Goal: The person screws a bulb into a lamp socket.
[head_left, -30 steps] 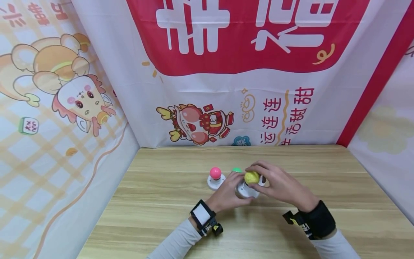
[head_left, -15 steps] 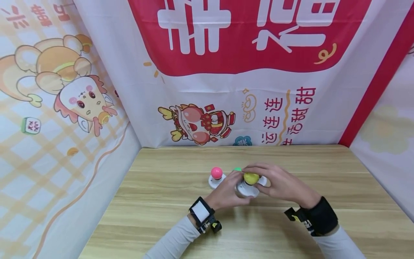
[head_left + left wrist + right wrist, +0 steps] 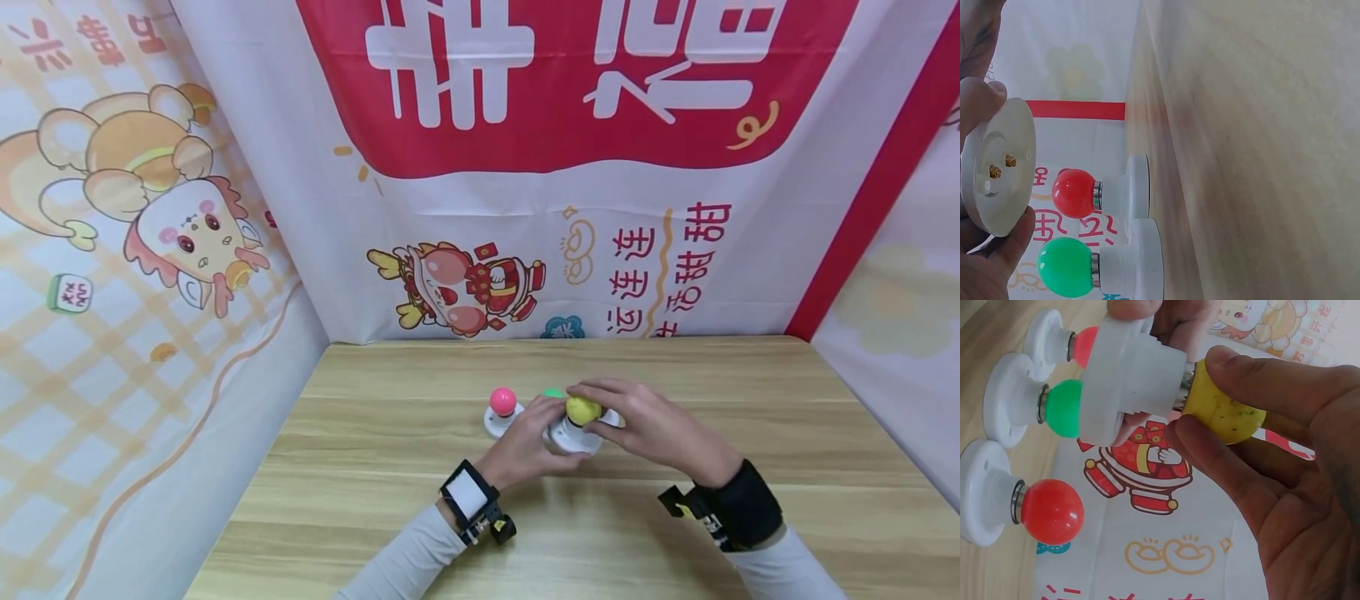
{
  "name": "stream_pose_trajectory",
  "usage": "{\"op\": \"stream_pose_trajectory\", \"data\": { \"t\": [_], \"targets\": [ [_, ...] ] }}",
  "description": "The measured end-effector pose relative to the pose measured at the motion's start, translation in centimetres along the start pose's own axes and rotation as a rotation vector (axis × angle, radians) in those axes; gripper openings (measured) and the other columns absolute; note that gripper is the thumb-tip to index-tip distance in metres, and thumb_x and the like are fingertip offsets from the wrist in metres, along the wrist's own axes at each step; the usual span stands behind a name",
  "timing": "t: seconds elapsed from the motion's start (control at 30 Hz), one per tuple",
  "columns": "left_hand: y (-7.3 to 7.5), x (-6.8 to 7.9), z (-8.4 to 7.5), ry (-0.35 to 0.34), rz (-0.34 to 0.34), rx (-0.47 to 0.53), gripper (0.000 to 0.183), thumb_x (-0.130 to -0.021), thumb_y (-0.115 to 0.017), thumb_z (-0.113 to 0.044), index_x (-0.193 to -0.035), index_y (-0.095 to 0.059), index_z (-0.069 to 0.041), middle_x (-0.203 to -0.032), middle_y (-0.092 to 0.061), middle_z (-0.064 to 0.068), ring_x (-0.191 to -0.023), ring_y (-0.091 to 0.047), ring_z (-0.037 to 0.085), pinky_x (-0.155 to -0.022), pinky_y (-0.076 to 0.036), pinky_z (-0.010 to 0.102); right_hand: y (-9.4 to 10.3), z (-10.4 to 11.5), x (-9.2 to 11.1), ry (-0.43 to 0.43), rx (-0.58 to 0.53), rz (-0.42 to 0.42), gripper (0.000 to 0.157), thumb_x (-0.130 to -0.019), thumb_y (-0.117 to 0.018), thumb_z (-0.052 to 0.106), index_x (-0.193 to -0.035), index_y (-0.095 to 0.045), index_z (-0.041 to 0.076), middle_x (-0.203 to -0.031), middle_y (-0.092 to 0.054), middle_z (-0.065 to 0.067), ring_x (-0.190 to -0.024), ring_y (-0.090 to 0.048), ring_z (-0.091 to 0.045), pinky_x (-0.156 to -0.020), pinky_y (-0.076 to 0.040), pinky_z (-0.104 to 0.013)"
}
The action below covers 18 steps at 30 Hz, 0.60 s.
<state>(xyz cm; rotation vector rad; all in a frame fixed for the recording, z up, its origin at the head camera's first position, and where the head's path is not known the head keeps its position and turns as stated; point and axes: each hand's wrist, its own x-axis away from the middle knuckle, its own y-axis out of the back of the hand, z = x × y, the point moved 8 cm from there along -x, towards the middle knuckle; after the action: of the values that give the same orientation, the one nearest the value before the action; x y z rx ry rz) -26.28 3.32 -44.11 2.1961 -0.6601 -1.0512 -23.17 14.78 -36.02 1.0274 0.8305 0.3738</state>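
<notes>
Above the table, my left hand (image 3: 528,450) grips a round white lamp socket (image 3: 1147,378) by its base. The underside of that socket, with two brass screws, faces the left wrist view. My right hand (image 3: 641,421) pinches a yellow light bulb (image 3: 1225,412) between thumb and fingers. The bulb sits at the socket's mouth, with part of its metal screw base showing outside. Small dark specks mark the yellow glass. In the right wrist view, the held socket partly covers a green bulb (image 3: 1065,407) and a pink bulb (image 3: 1085,347) behind it.
Three white sockets with bulbs stand on the wooden table (image 3: 360,500) beyond my hands: the pink one at left, the green one in the middle, a red bulb (image 3: 1054,511) at right. Printed cloth walls (image 3: 465,200) close off the back and sides.
The fingers of my right hand have shifted slightly around the yellow bulb. My left hand and the socket stay in nearly the same place.
</notes>
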Motion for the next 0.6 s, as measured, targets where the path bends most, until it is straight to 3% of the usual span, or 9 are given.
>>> {"op": "stream_pose_trajectory", "data": {
  "t": [0.33, 0.47, 0.6],
  "targets": [
    [-0.13, 0.07, 0.06, -0.001, -0.003, -0.021, 0.072, -0.082, -0.071, -0.047, -0.143, -0.042, -0.020, -0.139, -0.049, -0.008, -0.125, -0.040, 0.006, -0.103, -0.043, 0.026, -0.16, -0.19, -0.08, 0.007, 0.023, -0.035, 0.050, -0.081, -0.078, 0.024, -0.126, -0.062, 0.012, -0.121, -0.065, -0.004, -0.110, -0.059, -0.016, -0.087, -0.055, -0.033],
    [-0.21, 0.00, 0.07, -0.003, 0.026, 0.008, 0.075, -0.083, -0.071, -0.043, -0.146, -0.037, -0.020, -0.142, -0.046, -0.006, -0.126, -0.040, 0.006, -0.103, -0.042, 0.024, -0.22, -0.09, -0.26, 0.026, 0.014, -0.024, 0.056, -0.081, -0.077, 0.030, -0.131, -0.058, 0.015, -0.129, -0.059, -0.004, -0.116, -0.055, -0.019, -0.090, -0.054, -0.037],
    [-0.36, -0.04, -0.16, -0.047, 0.066, 0.032, 0.080, -0.083, -0.071, -0.038, -0.149, -0.031, -0.018, -0.147, -0.042, -0.002, -0.128, -0.040, 0.006, -0.104, -0.040, 0.022, -0.41, 0.06, -0.39, 0.049, -0.037, 0.012, 0.064, -0.081, -0.077, 0.027, -0.140, -0.051, 0.019, -0.138, -0.053, -0.003, -0.123, -0.050, -0.022, -0.094, -0.051, -0.043]
  ]
}}
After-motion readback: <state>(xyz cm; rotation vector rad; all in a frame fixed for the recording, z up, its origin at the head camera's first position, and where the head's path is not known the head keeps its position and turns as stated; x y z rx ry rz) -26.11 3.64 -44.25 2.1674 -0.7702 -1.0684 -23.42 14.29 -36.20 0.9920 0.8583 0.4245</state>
